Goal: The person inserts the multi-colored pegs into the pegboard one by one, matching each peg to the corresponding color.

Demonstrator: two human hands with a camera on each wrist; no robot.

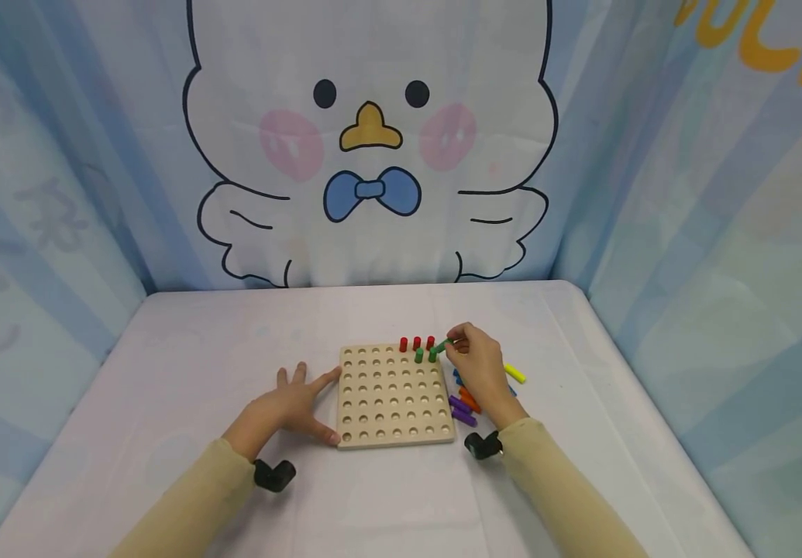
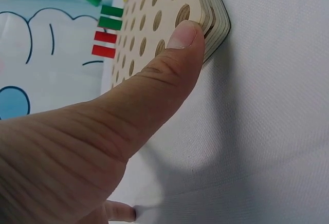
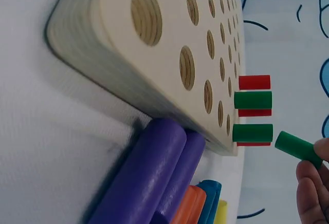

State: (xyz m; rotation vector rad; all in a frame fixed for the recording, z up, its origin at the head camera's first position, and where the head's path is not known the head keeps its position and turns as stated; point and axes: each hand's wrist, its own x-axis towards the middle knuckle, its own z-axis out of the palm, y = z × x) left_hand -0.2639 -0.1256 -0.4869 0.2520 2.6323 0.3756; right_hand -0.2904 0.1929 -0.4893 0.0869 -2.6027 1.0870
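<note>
A wooden pegboard (image 1: 394,399) with rows of round holes lies flat on the table. My left hand (image 1: 294,403) rests at its left edge, fingers spread and straight, the thumb touching the near left corner. Between thumb and fingertips my right hand (image 1: 479,368) pinches a green peg (image 3: 295,146), held tilted just off the board's far right corner. Three red pegs (image 1: 417,342) stand upright in the far row. Two green pegs (image 3: 253,132) stand in the row in front of them. The right hand partly covers the loose pegs beneath it.
Loose pegs lie along the board's right side: purple (image 1: 462,417), orange (image 1: 469,400), blue (image 3: 209,196) and yellow (image 1: 514,373). A white cloth (image 1: 401,511) covers the table. Behind it hangs a curtain (image 1: 373,248) printed with a cartoon bird.
</note>
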